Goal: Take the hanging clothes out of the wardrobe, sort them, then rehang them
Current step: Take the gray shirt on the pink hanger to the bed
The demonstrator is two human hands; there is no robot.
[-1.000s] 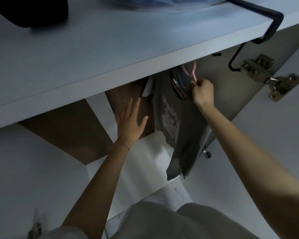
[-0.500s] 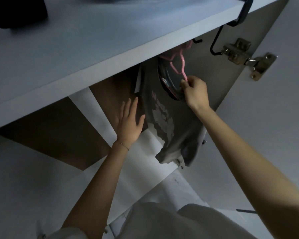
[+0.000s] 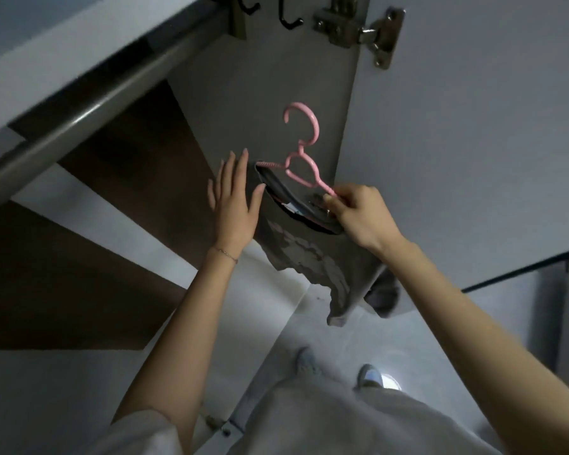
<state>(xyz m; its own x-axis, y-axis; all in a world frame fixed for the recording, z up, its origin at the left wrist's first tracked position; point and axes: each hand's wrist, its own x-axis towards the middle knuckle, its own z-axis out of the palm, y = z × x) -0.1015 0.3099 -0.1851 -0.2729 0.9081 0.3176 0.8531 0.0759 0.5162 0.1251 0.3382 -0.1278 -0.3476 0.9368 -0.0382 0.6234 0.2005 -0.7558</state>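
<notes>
The light is dim and greyish throughout. The wardrobe (image 3: pixel 243 93) has pale grey-white panels, and a dull metal rail (image 3: pixel 89 114) slants across its upper left under the top board. Behind the rail the back panel (image 3: pixel 128 152) is dark brown, crossed by a white divider (image 3: pixel 89 208). The door (image 3: pixel 473 142) stands open on the right, its inner face plain and pale, joined to the side wall by a metal hinge (image 3: pixel 365 27). Two black hooks (image 3: pixel 289 25) hang near the top edge. Below, the floor (image 3: pixel 326 323) is light grey, with a small bright patch of light (image 3: pixel 391 382) on it.
</notes>
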